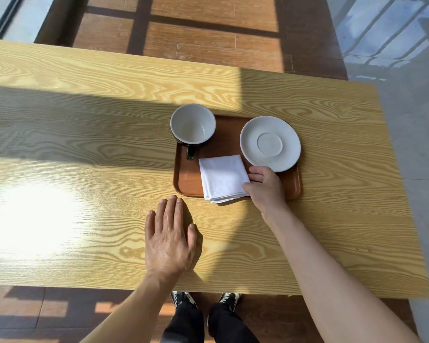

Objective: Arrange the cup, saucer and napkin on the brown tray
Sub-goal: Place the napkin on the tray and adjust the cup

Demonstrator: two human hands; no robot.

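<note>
The right hand [264,185] pinches the napkin's [222,178] edge to set it straight on the tray [187,179], near the cup [193,124] and saucer [270,143]. The left hand [169,240] lies flat and open on the table [84,144], holding nothing.

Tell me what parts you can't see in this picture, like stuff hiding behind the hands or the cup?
Head view only:
- Right hand: its palm hides the contact with the napkin, so a pinch cannot be confirmed.
- Cup: outside wall mostly hidden by its own rim; only the dark handle shows.
- Brown tray: surface under the saucer, napkin and cup is covered.
- Left hand: palm faces down on the table, underside unseen.
</note>
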